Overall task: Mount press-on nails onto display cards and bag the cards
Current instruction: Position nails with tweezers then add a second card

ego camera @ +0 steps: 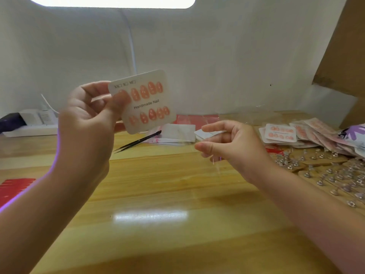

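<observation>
My left hand (87,113) holds up a white display card (145,101) printed "Handmade Nail", my thumb pressed on its front left side. Two rows of pink press-on nails are stuck on the card. My right hand (231,144) hovers lower, to the right of the card, and pinches a thin clear bag (237,115) between thumb and fingers. The film is faint and only its glinting edges show. Card and bag are apart.
Black tweezers (138,140) lie on the wooden table (158,184), with a stack of clear bags (177,133) and blank cards (205,133) behind. Bagged cards (292,133) pile at right above loose nails on sticks (331,175). A red sheet (13,188) lies left.
</observation>
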Tool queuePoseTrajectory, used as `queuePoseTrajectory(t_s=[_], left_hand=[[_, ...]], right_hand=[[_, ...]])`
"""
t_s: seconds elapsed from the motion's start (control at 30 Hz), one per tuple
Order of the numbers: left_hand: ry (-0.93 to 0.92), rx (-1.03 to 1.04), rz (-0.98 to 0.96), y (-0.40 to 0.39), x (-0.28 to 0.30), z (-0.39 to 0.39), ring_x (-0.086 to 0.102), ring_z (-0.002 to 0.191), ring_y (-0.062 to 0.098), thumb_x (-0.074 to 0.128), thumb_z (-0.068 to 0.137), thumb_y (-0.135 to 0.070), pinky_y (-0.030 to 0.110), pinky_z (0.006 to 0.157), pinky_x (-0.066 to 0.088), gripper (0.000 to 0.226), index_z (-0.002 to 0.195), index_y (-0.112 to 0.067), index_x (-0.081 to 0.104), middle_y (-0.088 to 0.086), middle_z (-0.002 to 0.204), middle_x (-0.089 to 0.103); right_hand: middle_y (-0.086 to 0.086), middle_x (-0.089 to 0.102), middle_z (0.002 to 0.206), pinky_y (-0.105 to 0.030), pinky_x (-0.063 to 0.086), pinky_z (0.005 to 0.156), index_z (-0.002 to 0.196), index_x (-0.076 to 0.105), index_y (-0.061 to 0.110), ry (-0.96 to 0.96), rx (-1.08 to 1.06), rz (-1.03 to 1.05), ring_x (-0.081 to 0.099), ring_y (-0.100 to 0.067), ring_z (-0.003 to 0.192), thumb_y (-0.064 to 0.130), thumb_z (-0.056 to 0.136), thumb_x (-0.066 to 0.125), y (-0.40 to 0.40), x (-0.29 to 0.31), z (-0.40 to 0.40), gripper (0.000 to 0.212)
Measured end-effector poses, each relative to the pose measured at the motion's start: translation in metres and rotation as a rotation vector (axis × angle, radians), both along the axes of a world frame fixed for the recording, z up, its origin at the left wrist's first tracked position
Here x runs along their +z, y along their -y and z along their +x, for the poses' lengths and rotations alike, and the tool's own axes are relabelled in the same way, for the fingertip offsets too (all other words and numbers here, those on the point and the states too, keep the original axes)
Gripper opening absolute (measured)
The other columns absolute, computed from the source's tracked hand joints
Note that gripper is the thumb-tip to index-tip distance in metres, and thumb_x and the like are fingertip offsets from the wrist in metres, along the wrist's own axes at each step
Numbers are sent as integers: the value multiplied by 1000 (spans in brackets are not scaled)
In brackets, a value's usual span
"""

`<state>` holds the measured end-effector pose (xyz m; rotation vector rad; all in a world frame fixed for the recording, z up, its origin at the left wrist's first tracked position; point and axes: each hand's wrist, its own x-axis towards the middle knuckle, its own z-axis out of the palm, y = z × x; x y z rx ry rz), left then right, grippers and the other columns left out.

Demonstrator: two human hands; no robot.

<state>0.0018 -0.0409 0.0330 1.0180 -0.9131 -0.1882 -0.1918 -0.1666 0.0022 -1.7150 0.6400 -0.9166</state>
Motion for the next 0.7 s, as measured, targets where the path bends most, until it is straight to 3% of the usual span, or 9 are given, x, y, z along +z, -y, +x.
queuePoseTrajectory(t_s=[0.33, 0.43, 0.57, 0.7], left_hand=[[-49, -34, 172, -6, 6, -1, 73, 76, 20, 57, 94, -29, 25, 40, 51, 12, 98, -21, 49, -4, 77, 74], [-14, -35, 180, -6, 6, -3, 74, 77, 21, 61, 85, -32, 27, 45, 56, 22, 98, -23, 47, -4, 80, 74], [105, -83, 195, -7, 8, 2, 73, 78, 19, 66, 85, -16, 23, 53, 56, 21, 101, -22, 54, 1, 84, 75], [247, -76, 213, -9, 10, 7, 69, 64, 12, 72, 69, -31, 17, 54, 52, 8, 77, -30, 73, -1, 75, 74]], right_hand=[[-5, 73, 66, -19, 50, 51, 109, 62, 12, -19, 12, -39, 67, -10, 55, 12, 66, 85, -4, 3, -1, 48], [-4, 74, 70, -19, 51, 52, 109, 62, 14, -36, 20, -43, 69, -11, 59, 12, 66, 86, -4, 4, -1, 49], [-6, 74, 72, -19, 51, 53, 110, 61, 15, -50, 25, -46, 69, -13, 60, 12, 64, 86, -4, 7, -1, 52], [-5, 74, 71, -18, 51, 53, 111, 61, 15, -82, 38, -74, 69, -12, 60, 12, 65, 86, -6, 10, -2, 52]])
